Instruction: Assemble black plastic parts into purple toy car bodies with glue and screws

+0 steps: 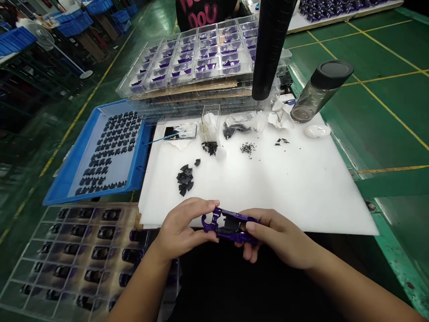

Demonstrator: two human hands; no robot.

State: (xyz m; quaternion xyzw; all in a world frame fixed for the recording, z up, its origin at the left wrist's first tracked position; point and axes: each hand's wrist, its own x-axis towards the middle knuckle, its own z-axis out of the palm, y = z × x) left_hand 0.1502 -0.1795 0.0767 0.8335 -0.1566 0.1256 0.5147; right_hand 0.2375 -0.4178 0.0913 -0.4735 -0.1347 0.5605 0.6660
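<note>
A glossy purple toy car body shell [210, 225] with a black part [232, 223] inside is held just past the near edge of the white work board [301, 197]. My left hand [182, 226] pinches its left end, thumb and fingers closed on the rim. At the other end my right hand [276, 235] grips the shell, the thumb on top and the fingertips curled underneath. On the board beyond my hands lie a pile of curved black pieces [185, 179], a scatter of tiny black pins [248, 148] and a few thin black strips [282, 141].
Stacked clear trays [201, 53] with purple parts stand behind the board. A blue bin [100, 152] of black parts is at left, above a divided tray [77, 250] of car bodies. A black tube [271, 49] hangs overhead; a tilted-looking bottle [318, 94] stands at right.
</note>
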